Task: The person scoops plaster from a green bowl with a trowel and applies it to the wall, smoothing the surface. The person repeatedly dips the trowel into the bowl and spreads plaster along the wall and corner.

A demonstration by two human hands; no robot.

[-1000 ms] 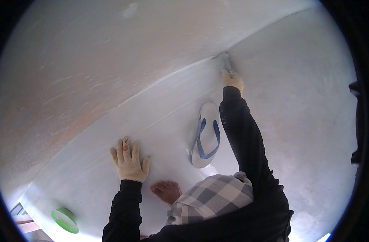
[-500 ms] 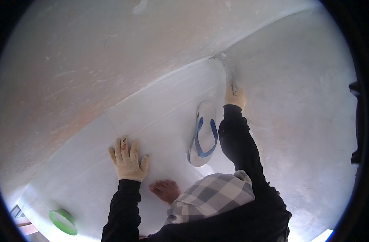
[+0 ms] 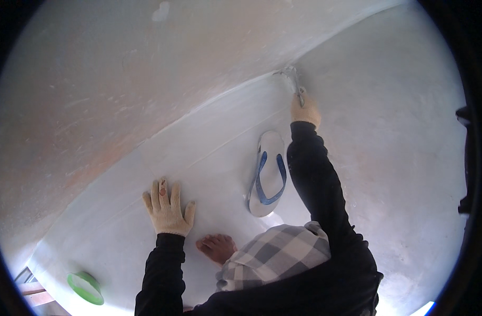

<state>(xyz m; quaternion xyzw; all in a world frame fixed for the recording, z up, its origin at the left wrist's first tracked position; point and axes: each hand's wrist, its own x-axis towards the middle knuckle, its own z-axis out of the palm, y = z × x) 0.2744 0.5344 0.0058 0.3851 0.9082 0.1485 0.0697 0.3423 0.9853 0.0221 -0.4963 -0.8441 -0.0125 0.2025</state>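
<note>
My left hand (image 3: 168,212), in a cream knitted glove with a torn, stained finger, lies flat on the pale, smooth surface (image 3: 214,174) with its fingers spread. Farther off to the right, my gloved right hand (image 3: 305,110) is closed around a small metal trowel (image 3: 300,96). The trowel's blade reaches the corner where the curved walls meet, beside a patch of wet-looking grey filler (image 3: 288,73). Glove and glare hide most of the handle and part of the blade.
A white flip-flop (image 3: 267,176) with blue straps lies between my arms. My bare foot (image 3: 217,248) rests near my left wrist. A green bowl (image 3: 85,288) sits at the lower left. Curved walls (image 3: 120,79) rise on the far side and at the right.
My right hand has moved slightly away from me, carrying the trowel up toward the corner. The left hand stays flat in its place.
</note>
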